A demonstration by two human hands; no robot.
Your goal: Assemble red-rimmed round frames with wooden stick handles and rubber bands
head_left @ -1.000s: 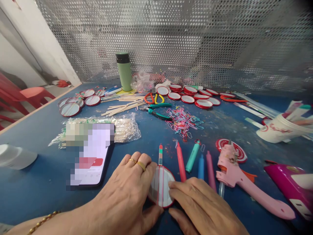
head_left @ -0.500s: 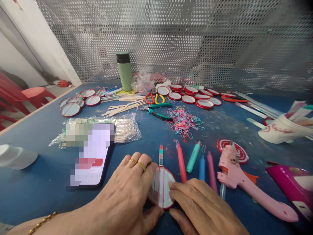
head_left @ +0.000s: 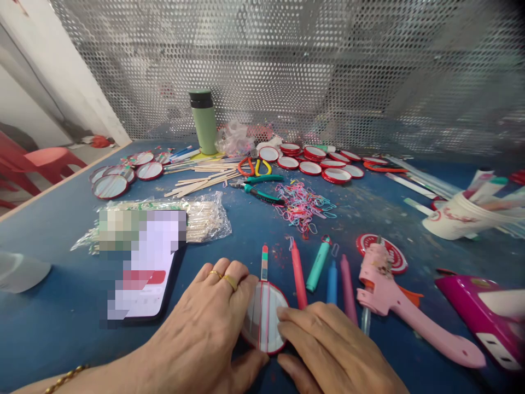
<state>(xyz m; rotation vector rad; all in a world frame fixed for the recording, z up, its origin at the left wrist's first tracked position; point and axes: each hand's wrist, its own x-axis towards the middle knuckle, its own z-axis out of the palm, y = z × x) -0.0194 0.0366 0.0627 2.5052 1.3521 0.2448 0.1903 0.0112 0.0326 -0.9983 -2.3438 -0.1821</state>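
On the worktop (head_left: pixel 248 235), my left fingers (head_left: pixel 246 287) and right fingers (head_left: pixel 294 318) are clasping the red-rimmed disc (head_left: pixel 275 301); I'm seemingly steadying it, next probably needing even pressure.

Craft workshop: glue gun (head_left: pixel 379 298), pliers (head_left: pixel 262 195), wooden sticks (head_left: pixel 213 179) on blue worktable (head_left: pixel 369 219), perforated metal screen (head_left: pixel 246 65) behind.

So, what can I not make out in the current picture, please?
In the head view:
Round disc, upper-left rim: hidden by the left hand.
Blue marker, near end: hidden by the right hand.
Phone, left of screen: covered by pixel blocks.
White container, left end: cut off by the picture's left edge.
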